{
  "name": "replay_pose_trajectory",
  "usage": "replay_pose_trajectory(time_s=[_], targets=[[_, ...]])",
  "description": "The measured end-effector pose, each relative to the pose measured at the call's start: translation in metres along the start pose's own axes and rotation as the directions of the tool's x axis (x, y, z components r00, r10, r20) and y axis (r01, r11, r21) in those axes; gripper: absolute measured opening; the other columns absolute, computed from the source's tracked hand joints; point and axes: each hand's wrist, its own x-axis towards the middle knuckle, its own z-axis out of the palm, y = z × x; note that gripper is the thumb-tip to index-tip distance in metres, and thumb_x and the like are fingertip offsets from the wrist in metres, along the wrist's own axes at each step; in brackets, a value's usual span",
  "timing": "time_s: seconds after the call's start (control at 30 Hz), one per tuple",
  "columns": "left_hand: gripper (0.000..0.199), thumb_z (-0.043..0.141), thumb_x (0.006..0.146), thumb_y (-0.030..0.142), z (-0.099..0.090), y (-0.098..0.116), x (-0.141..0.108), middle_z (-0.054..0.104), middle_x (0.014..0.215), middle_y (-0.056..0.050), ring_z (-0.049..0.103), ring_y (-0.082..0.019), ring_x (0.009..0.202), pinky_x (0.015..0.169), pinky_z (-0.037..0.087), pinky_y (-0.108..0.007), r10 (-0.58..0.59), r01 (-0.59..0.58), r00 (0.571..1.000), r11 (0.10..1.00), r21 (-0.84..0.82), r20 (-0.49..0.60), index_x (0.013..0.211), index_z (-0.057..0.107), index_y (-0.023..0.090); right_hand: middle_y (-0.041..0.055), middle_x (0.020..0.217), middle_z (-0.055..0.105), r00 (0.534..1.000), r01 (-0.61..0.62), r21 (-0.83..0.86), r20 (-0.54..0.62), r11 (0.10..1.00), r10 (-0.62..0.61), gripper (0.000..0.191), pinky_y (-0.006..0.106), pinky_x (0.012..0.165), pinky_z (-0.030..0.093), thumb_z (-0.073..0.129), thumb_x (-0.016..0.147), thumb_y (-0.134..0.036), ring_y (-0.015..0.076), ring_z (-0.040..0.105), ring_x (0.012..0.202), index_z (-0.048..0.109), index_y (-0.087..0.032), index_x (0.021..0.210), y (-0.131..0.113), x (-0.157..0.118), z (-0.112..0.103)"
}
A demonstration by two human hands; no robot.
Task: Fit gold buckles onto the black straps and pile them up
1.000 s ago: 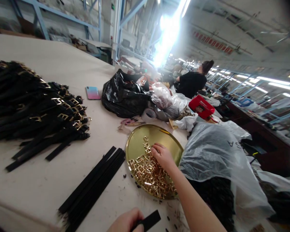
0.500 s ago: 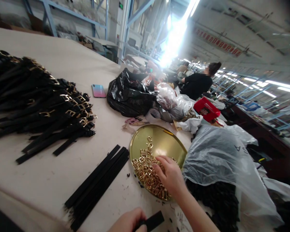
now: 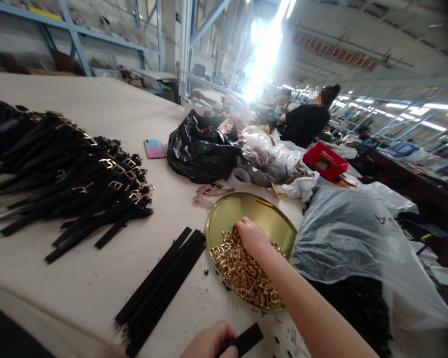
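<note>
Low in the view, my left hand [image 3: 212, 340] is closed around a black strap [image 3: 247, 339], whose end sticks out to the right. My right hand [image 3: 251, 236] reaches into a round gold tray [image 3: 231, 206], at the upper edge of a heap of small gold buckles [image 3: 246, 273]. Its fingers are curled down among the buckles, and what they hold, if anything, is hidden. Left of the tray lies a bundle of flat black straps [image 3: 164, 288]. A big pile of black straps with gold buckles [image 3: 78, 179] covers the table's left side.
A phone [image 3: 155, 148], a black plastic bag [image 3: 205, 149], a tape roll [image 3: 239, 177] and a red box [image 3: 325, 160] lie beyond the tray. A clear bag [image 3: 336, 238] over black material stands to the right. Farther back is a person in black [image 3: 306, 123].
My right hand has moved up and left over the buckle heap, and its fingers have curled in. The left hand still holds the strap. The camera view has shifted slightly.
</note>
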Motion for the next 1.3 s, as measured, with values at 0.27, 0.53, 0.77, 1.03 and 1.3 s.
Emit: replay_pose_trajectory(time_s=[0.27, 0.53, 0.77, 1.03, 1.3], targets=[[0.008, 0.040, 0.072, 0.027, 0.015, -0.009, 0.001, 0.035, 0.045, 0.009, 0.034, -0.008, 0.044, 0.046, 0.028, -0.019, 0.035, -0.039, 0.987, 0.999, -0.021, -0.157, 0.072, 0.042, 0.019, 0.0025, 0.070, 0.060, 0.991, -0.078, 0.194, -0.090, 0.978, 0.097, 0.011, 0.029, 0.067, 0.037, 0.054, 0.071, -0.008, 0.0175, 0.055, 0.071, 0.058, -0.018, 0.069, 0.008, -0.032, -0.015], [0.021, 0.041, 0.077, 0.039, 0.022, -0.003, -0.014, 0.040, 0.047, 0.009, 0.031, -0.005, 0.038, 0.038, 0.025, -0.017, 0.068, -0.100, 0.967, 0.988, -0.116, -0.246, 0.075, 0.040, 0.018, -0.0026, 0.060, 0.051, 0.951, -0.109, 0.664, -0.147, 0.740, 0.272, 0.013, 0.028, 0.057, 0.040, 0.051, 0.076, -0.032, 0.0155, 0.050, 0.057, 0.046, -0.021, 0.071, -0.023, -0.124, -0.032], [0.022, 0.044, 0.077, 0.037, 0.032, 0.010, -0.024, 0.046, 0.054, 0.007, 0.033, -0.005, 0.040, 0.040, 0.026, -0.018, 0.170, -0.174, 0.956, 0.985, 0.007, -0.240, 0.081, 0.045, 0.016, -0.0008, 0.063, 0.057, 0.909, -0.131, 0.972, 0.039, 0.196, 0.416, 0.027, 0.026, 0.053, 0.046, 0.054, 0.077, -0.045, 0.0146, 0.057, 0.058, 0.047, -0.019, 0.078, -0.070, -0.223, -0.005], [0.029, 0.056, 0.072, 0.043, 0.052, 0.012, -0.019, 0.049, 0.061, 0.003, 0.043, -0.011, 0.058, 0.054, 0.033, -0.022, 0.273, -0.225, 0.942, 0.946, 0.234, -0.196, 0.071, 0.051, 0.014, -0.0041, 0.062, 0.056, 0.819, 0.030, 0.920, 0.202, -0.392, 0.537, 0.026, 0.018, 0.051, 0.039, 0.073, 0.065, -0.037, 0.0068, 0.048, 0.053, 0.058, -0.017, 0.069, -0.090, -0.251, 0.001], [0.019, 0.053, 0.073, 0.033, 0.051, 0.020, -0.030, 0.049, 0.058, 0.004, 0.042, -0.010, 0.055, 0.054, 0.034, -0.021, 0.223, -0.204, 0.960, 0.971, 0.122, -0.172, 0.074, 0.055, 0.014, -0.0004, 0.063, 0.062, 0.843, -0.025, 0.869, 0.283, -0.494, 0.457, 0.028, 0.020, 0.054, 0.041, 0.075, 0.063, -0.037, 0.0090, 0.052, 0.057, 0.066, -0.016, 0.080, -0.091, -0.252, 0.008]])
